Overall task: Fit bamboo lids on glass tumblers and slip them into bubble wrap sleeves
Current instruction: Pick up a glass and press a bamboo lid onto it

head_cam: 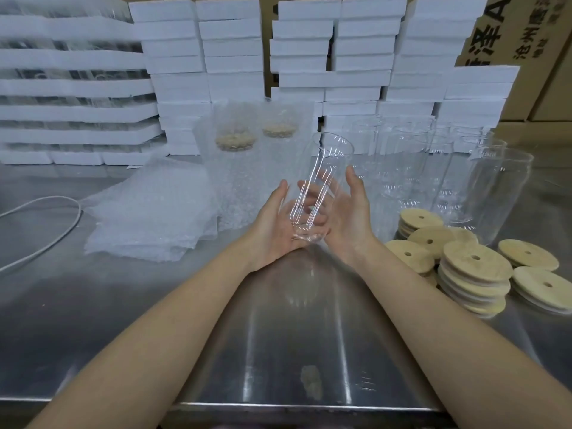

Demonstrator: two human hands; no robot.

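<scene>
A clear glass tumbler [318,181] is tilted with its open mouth pointing up and away, held above the steel table between both hands. My left hand [278,224] cups its base and left side. My right hand [351,212] supports the right side, fingers showing through the glass. The tumbler has no lid on it. Bamboo lids [473,267] with centre holes lie in stacks at the right. A pile of flat bubble wrap sleeves [151,215] lies at the left. Two wrapped, lidded tumblers [244,168] stand behind the hands.
Several empty glass tumblers [433,168] stand at the right rear. White foam boxes [232,57] are stacked along the back, cardboard cartons [526,41] behind them. A white cable [46,230] curves over the steel table [123,320] at the left.
</scene>
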